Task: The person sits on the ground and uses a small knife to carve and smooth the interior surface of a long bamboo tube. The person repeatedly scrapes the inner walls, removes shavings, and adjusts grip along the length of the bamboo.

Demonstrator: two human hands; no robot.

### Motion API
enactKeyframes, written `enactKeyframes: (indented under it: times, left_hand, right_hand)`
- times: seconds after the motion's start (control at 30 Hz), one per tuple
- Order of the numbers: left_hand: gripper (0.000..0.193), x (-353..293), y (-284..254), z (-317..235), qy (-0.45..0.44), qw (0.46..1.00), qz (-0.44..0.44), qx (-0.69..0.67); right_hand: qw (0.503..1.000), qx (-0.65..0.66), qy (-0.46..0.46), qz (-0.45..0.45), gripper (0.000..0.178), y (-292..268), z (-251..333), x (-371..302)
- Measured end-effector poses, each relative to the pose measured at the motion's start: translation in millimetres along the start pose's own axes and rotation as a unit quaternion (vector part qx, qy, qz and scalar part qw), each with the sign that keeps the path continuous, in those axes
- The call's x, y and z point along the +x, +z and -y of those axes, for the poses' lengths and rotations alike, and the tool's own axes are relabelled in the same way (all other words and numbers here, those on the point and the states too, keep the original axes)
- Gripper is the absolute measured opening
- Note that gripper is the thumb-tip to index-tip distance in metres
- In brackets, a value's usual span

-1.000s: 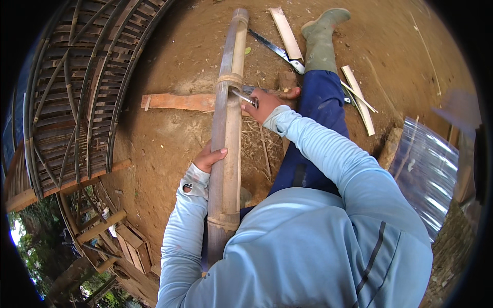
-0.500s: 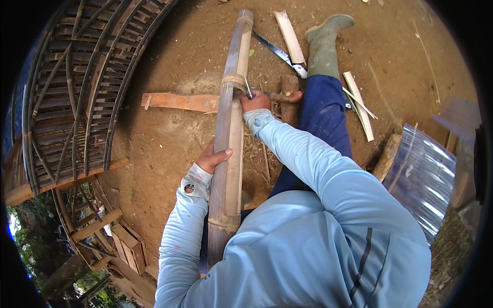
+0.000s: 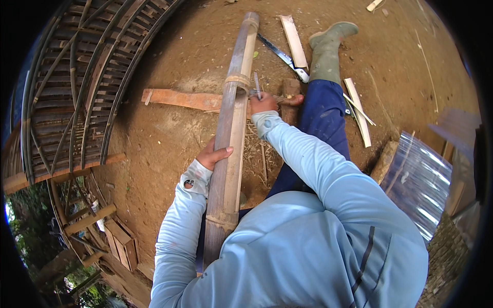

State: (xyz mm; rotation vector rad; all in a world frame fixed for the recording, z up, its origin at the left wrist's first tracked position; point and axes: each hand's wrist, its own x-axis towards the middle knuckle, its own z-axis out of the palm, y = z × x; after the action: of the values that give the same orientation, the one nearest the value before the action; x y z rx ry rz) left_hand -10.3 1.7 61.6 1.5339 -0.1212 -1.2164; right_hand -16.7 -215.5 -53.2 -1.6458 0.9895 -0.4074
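While the person sits on the bare dirt ground [image 3: 169,133], a long bamboo pole [image 3: 233,118] runs from their lap up and away toward the top of the view, lying across a reddish wooden plank [image 3: 179,98] set crosswise on the earth. No packages, labels or signs show anywhere in the scene — the nearest thing to wrapping is a sheet of clear corrugated plastic [image 3: 418,179] standing at the right. The left hand [image 3: 213,154] lies against the left side of the pole about midway along it, its grip part closed, fingers curled around the stem and thumb resting on top. The right hand [image 3: 264,102] reaches farther up, just beside a node of the pole above the plank; its grip is closed around a small metal tool [image 3: 257,84] whose pale blade stands up from the fist, close against the pole's right side. Whether the blade actually touches the bamboo cannot be told. Beyond the right hand, a long knife [image 3: 282,55] lies on the ground beside a split strip of bamboo [image 3: 294,33], and a green rubber boot [image 3: 327,49] ends the blue trouser leg stretched out to the right. More pale strips [image 3: 358,110] lie just right of that leg. At the left rises a curved frame of bamboo slats [image 3: 77,87].
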Motion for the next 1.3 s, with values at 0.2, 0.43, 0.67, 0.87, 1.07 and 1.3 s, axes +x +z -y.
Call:
enactKeyframes:
  times: [0.2,0.43,0.67,0.87,1.07,1.3]
  left_hand:
    - [0.077,2.1,-19.4,15.9,0.001,0.996,0.058,-0.064]
    - [0.081,-0.4,-8.9,34.2,-0.014,0.928,0.206,-0.310]
    - [0.075,-2.5,-13.6,24.4,-0.067,0.944,0.174,-0.274]
    - [0.064,6.3,-19.7,12.8,-0.003,0.995,0.036,-0.095]
    - [0.067,1.3,-6.2,3.2,-0.021,0.999,-0.027,-0.028]
    - [0.067,10.6,-14.6,18.0,0.014,0.993,-0.057,0.103]
  right_hand:
    - [0.983,-0.005,0.071,0.170,0.039,-51.0,-5.5,-2.0]
    - [0.962,-0.017,-0.117,0.248,0.026,-68.9,-13.2,-17.6]
    - [0.928,-0.079,-0.196,0.308,0.027,-83.8,12.1,-46.3]
    - [0.912,-0.142,-0.207,0.324,0.029,-87.1,31.0,-47.1]
    - [0.895,-0.241,-0.176,0.331,0.032,-100.7,67.3,-54.2]
    - [0.904,-0.258,-0.177,0.292,0.032,-88.4,63.7,-28.8]
